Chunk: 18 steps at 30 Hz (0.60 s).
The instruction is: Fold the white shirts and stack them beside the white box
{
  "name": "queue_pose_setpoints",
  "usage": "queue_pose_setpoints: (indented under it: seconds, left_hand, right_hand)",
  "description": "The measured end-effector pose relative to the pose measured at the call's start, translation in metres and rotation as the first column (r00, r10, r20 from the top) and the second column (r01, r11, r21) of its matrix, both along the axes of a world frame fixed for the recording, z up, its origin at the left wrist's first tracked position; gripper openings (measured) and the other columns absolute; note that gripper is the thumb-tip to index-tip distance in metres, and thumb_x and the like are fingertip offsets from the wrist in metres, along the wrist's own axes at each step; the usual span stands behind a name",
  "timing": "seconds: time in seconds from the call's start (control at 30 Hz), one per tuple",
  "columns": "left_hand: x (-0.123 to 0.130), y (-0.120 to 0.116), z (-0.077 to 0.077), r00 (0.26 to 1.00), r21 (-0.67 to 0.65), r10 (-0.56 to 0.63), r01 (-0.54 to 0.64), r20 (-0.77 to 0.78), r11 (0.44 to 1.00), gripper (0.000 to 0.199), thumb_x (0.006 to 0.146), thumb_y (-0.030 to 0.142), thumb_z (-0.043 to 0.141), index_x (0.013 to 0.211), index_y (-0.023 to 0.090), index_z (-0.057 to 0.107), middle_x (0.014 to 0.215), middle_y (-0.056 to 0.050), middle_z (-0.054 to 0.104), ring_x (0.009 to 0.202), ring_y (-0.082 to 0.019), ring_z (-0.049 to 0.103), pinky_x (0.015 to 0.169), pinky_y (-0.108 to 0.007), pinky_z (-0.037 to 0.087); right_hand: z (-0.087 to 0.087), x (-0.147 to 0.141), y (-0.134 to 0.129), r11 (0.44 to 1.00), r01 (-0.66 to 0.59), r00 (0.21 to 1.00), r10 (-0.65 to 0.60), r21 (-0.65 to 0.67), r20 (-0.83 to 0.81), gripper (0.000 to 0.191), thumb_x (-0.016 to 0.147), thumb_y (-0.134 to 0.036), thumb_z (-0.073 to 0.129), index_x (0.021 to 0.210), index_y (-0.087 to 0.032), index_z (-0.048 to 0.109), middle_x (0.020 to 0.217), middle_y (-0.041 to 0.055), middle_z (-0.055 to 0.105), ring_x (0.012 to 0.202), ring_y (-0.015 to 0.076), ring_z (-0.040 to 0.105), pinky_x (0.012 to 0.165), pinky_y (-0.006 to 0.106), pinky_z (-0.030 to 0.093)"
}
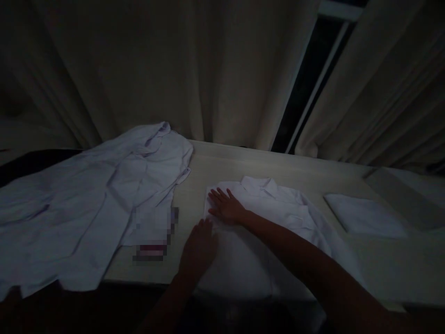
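Observation:
A white collared shirt (243,264) lies on the pale table (215,164), its collar toward the curtains and its lower edge at the table's front. My right hand (227,207) rests flat on the shirt's left shoulder area, fingers spread, so it is open. Just below it, my left hand (201,243) touches the shirt's left edge. Its fingers are bent and close together, and it is too dark to tell what, if anything, is between them. The shirt's sleeve on the right side stretches down toward the front edge, partly behind my right forearm.
Rumpled white garments (118,185) cover the table's left side, with a blurred small item (152,249) by their edge. On the right lie a folded white cloth (365,215) and a flat pale object (406,197). Long curtains (236,69) hang behind the table.

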<state>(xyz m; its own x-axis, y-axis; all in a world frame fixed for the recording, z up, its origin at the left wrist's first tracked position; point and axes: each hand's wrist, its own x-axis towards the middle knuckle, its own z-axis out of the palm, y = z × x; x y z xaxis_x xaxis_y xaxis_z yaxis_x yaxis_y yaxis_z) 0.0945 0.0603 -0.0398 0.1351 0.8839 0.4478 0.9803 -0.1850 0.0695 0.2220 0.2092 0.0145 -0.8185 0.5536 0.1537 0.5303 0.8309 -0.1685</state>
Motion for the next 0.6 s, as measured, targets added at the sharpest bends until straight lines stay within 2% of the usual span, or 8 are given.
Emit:
queue_pose_setpoints:
  seconds: [0.1, 0.23, 0.37, 0.47, 0.6]
  left_hand:
    - [-0.002, 0.003, -0.003, 1.000, 0.007, 0.007, -0.007, -0.009, 1.000, 0.047, 0.091, 0.033, 0.041, 0.123, 0.003, 0.059, 0.133, -0.022, 0.056, 0.130, -0.032, 0.048, 0.111, -0.048, 0.036]
    - [-0.005, 0.009, -0.008, 1.000, -0.025, 0.017, -0.017, -0.011, 1.000, 0.052, 0.090, 0.037, 0.039, 0.125, 0.003, 0.057, 0.133, -0.022, 0.056, 0.131, -0.031, 0.047, 0.111, -0.047, 0.035]
    - [-0.009, 0.014, -0.011, 1.000, -0.043, -0.005, 0.005, -0.004, 0.999, 0.054, 0.088, 0.040, 0.039, 0.122, 0.003, 0.057, 0.133, -0.023, 0.056, 0.131, -0.032, 0.047, 0.111, -0.047, 0.036]
    - [-0.012, 0.017, -0.013, 1.000, -0.058, -0.024, 0.024, 0.002, 0.998, 0.053, 0.086, 0.041, 0.039, 0.121, 0.005, 0.058, 0.133, -0.021, 0.057, 0.131, -0.031, 0.047, 0.111, -0.046, 0.036]
    - [-0.017, 0.023, -0.018, 1.000, -0.075, -0.030, 0.030, 0.010, 0.997, 0.052, 0.085, 0.044, 0.037, 0.120, 0.010, 0.056, 0.134, -0.017, 0.058, 0.132, -0.029, 0.046, 0.110, -0.046, 0.036]
  right_hand:
    - [-0.008, 0.065, -0.028, 1.000, 0.008, 0.998, -0.007, -0.028, 0.064, 0.068, 0.098, -0.060, 0.024, 0.154, -0.021, 0.020, 0.159, 0.0067, 0.019, 0.147, 0.0241, 0.008, 0.118, 0.049, 0.003]
    - [-0.015, 0.175, -0.043, 0.968, 0.244, 0.964, -0.236, -0.062, 0.122, 0.064, 0.099, -0.058, 0.027, 0.153, -0.025, 0.021, 0.159, 0.0059, 0.020, 0.147, 0.0252, 0.011, 0.117, 0.050, 0.006]
    - [-0.001, 0.270, -0.044, 0.876, 0.481, 0.869, -0.473, -0.025, 0.147, 0.061, 0.100, -0.055, 0.023, 0.152, -0.023, 0.026, 0.158, 0.0070, 0.023, 0.147, 0.0254, 0.013, 0.117, 0.050, 0.009]
    - [0.012, 0.315, -0.055, 0.782, 0.622, 0.774, -0.621, 0.036, 0.128, 0.061, 0.100, -0.052, 0.024, 0.151, -0.018, 0.029, 0.157, 0.0102, 0.026, 0.146, 0.0257, 0.015, 0.116, 0.049, 0.010]
    - [0.019, 0.347, -0.096, 0.656, 0.746, 0.660, -0.751, 0.114, 0.004, 0.060, 0.097, -0.043, 0.038, 0.147, -0.011, 0.033, 0.152, 0.0157, 0.036, 0.142, 0.0259, 0.027, 0.114, 0.044, 0.020]
